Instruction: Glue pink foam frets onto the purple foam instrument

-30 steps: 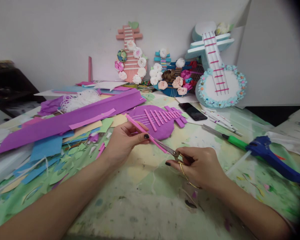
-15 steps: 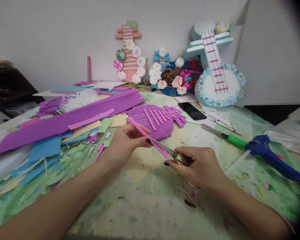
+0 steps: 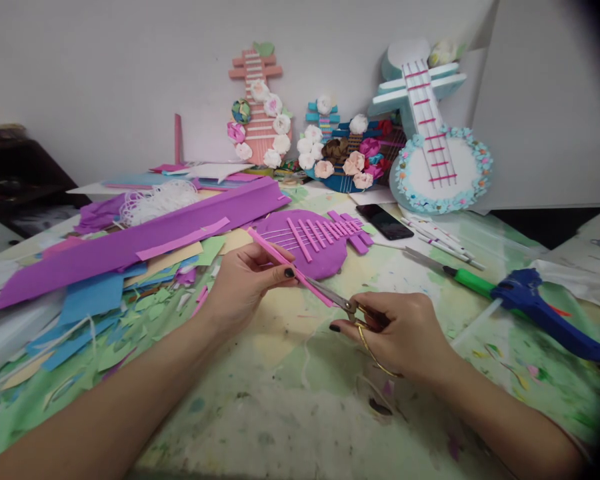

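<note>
My left hand (image 3: 243, 283) pinches a thin pink foam strip (image 3: 275, 252) between thumb and fingers, held slanted above the table. My right hand (image 3: 400, 333) grips small gold-handled scissors (image 3: 353, 308), whose blades run along the lower end of the strip. Just behind the strip lies a purple foam guitar (image 3: 313, 240) with pink bars and white strings, flat on the table.
A long purple foam sheet (image 3: 130, 240) and paper scraps (image 3: 105, 300) cover the left side. A blue glue gun (image 3: 545, 313), a green-handled knife (image 3: 460, 279), a phone (image 3: 385, 222) and white sticks (image 3: 437, 237) lie on the right. Several decorated foam guitars (image 3: 430, 133) lean against the wall.
The strip and my left hand dipped slightly toward the scissors half a second ago, then rose back. The scissors stay at the strip's lower end; little else has moved.
</note>
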Demonstrator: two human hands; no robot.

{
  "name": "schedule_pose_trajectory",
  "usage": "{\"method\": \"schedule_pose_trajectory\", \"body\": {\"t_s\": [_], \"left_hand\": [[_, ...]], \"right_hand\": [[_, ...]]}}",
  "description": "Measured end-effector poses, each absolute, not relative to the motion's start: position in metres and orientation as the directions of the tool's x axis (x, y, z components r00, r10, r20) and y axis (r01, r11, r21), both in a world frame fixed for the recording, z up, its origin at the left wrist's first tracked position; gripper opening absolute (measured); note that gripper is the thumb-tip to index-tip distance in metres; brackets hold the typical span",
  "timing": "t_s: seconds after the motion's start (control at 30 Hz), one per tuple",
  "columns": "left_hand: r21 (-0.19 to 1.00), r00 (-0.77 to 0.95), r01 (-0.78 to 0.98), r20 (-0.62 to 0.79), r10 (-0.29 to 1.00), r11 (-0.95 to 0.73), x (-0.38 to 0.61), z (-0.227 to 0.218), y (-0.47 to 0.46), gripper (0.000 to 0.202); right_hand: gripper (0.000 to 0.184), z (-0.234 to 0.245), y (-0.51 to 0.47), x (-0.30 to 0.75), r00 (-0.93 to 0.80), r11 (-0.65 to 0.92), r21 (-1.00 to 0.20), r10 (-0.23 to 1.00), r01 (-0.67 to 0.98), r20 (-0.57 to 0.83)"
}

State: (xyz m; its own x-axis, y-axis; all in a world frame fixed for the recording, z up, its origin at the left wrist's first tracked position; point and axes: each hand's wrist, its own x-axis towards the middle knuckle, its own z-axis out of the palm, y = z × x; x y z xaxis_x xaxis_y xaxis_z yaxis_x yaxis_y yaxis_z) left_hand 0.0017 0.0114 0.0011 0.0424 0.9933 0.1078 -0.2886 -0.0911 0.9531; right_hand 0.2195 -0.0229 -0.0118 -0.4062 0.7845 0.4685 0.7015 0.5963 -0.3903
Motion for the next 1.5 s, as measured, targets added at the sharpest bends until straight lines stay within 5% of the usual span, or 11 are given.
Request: {"method": "schedule_pose_trajectory", "body": {"t_s": [0.4, 1.5], "left_hand": [[0.958, 0.009, -0.271, 0.101, 0.995, -0.095, 0.003, 0.002, 0.008, 0.020], [0.976, 0.093, -0.184, 0.139, 0.986, -0.120, 0.010, -0.016, 0.006, 0.019]], "right_hand": [[0.035, -0.012, -0.023, 0.218, -0.406, 0.601, -0.340, 0.768, 0.723, 0.495], [0.036, -0.013, -0.028, 0.212, -0.375, 0.554, -0.465, 0.824, 0.691, 0.425]]}}
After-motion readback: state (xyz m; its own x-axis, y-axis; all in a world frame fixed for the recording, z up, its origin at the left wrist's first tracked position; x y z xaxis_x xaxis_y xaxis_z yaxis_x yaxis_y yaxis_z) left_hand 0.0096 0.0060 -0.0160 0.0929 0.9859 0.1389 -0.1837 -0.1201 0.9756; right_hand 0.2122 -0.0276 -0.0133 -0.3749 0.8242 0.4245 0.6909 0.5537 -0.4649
